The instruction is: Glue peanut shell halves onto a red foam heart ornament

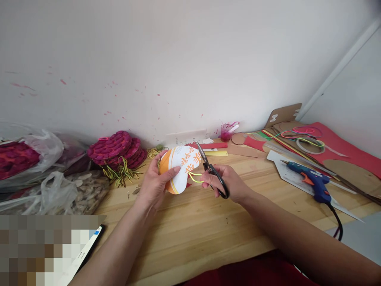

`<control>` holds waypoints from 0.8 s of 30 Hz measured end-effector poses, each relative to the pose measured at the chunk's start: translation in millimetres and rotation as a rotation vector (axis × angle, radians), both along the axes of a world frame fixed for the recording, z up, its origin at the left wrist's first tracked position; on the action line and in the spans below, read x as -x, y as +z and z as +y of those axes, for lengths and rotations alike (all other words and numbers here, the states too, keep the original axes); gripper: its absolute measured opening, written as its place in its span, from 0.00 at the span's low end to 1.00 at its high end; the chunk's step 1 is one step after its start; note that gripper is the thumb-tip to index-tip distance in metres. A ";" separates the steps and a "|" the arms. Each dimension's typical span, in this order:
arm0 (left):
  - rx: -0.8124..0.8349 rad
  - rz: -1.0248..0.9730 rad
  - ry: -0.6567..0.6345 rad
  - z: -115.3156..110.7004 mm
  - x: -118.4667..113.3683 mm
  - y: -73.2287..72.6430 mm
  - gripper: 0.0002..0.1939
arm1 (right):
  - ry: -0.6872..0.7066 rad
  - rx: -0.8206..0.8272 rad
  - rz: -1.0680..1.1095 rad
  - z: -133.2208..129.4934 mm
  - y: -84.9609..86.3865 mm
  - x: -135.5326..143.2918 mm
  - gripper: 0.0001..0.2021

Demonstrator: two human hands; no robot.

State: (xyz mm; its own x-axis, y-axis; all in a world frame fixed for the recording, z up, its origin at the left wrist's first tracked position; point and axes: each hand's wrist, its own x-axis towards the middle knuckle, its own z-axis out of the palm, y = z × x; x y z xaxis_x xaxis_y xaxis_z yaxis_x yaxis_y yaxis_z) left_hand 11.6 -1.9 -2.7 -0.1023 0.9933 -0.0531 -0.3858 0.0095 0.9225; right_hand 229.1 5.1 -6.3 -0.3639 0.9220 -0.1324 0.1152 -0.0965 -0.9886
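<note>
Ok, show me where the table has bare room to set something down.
The widest bare wood on the table lies between the left forearm and right forearm; a smaller patch sits between the right forearm and the glue gun. The left is crowded with plastic bags and magenta bundles, the back with colored strips, the far right with cardboard.

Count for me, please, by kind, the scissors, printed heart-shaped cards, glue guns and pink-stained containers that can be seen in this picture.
Scissors: 1 pair, in the right hand
Printed heart-shaped card: 1, in the left hand
Glue gun: 1
Pink-stained container: 1
Total: 4
</note>
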 end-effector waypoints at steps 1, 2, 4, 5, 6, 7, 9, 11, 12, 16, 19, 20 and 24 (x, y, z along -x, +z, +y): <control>-0.005 0.007 0.014 -0.6 -2.6 -2.4 0.46 | -0.019 0.006 0.006 -1.5 0.9 1.7 0.18; -0.015 0.022 0.020 -1.1 -4.6 -5.1 0.48 | -0.048 0.005 0.009 -3.1 2.0 3.1 0.17; -0.075 0.083 0.025 -1.6 -6.6 -11.0 0.50 | -0.106 -0.010 0.008 -5.8 4.2 5.1 0.16; -0.123 0.134 0.031 -1.7 -6.6 -14.0 0.49 | -0.133 -0.020 0.008 -6.7 5.0 5.7 0.15; -0.178 0.205 0.047 -1.8 -6.2 -17.0 0.47 | -0.155 -0.028 0.010 -7.3 5.4 6.0 0.15; -0.230 0.294 0.070 -1.9 -5.6 -19.7 0.42 | -0.166 -0.033 0.015 -7.6 5.5 6.3 0.14; -0.290 0.471 0.112 -2.6 -4.7 -24.0 0.28 | -0.164 -0.040 0.025 -7.8 4.7 6.8 0.14; -0.276 0.573 0.087 -4.8 -5.4 -25.6 0.18 | -0.148 -0.028 0.031 -8.1 3.1 7.7 0.15; -0.257 0.589 0.042 -6.5 -6.6 -25.3 0.16 | -0.141 -0.017 0.030 -8.6 2.2 8.4 0.15; -0.285 0.708 -0.177 -15.9 -14.7 -19.6 0.12 | -0.107 -0.017 0.007 -11.9 -2.5 12.8 0.15; -0.363 0.901 -0.192 -21.3 -19.1 -17.6 0.11 | -0.097 -0.133 -0.007 -15.3 -6.9 16.2 0.14; -0.368 0.934 -0.173 -22.1 -19.6 -18.1 0.11 | -0.096 -0.179 -0.015 -16.5 -8.2 16.9 0.15; -0.318 0.889 -0.153 -21.2 -18.5 -22.2 0.07 | -0.005 -0.373 -0.080 -20.5 -11.8 15.3 0.15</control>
